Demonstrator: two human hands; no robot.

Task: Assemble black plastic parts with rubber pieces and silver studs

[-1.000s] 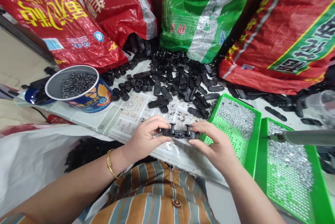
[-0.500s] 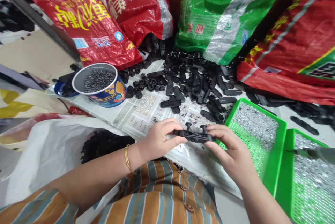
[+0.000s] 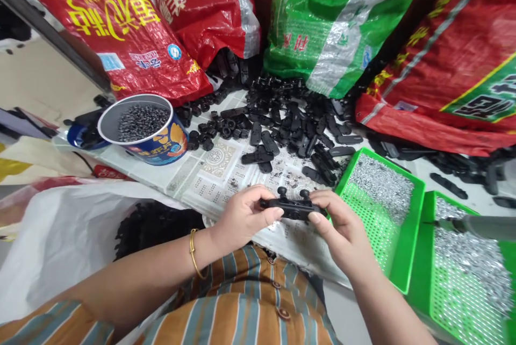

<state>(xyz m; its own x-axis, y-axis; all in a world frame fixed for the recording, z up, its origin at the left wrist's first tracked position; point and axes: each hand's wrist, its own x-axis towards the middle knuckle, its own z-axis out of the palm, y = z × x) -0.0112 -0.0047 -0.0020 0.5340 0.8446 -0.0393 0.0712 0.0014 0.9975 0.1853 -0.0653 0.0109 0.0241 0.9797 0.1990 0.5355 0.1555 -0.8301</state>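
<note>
Between my two hands is a long black plastic part point(image 3: 296, 209) with two short knobbed posts standing up from its top. My left hand point(image 3: 244, 216) pinches its left end, thumb along the front. My right hand point(image 3: 336, 227) grips the right end between thumb and fingers. The part is held level above the front of the patterned table point(image 3: 209, 186). Just beyond it lie several loose black flat pieces point(image 3: 262, 157), part of a larger black heap point(image 3: 298, 119).
A blue tub point(image 3: 157, 146) of small dark pieces stands at left. Green trays with small silvery pieces point(image 3: 382, 184) sit at right, a grey tool point(image 3: 479, 225) over the nearer one. Red point(image 3: 129, 28) and green point(image 3: 310, 28) sacks line the back. A white sack point(image 3: 68, 237) holds black parts.
The camera view has shifted slightly, so the surroundings sit further left. The black part has tilted a little in my hands, and both hands keep hold of it.
</note>
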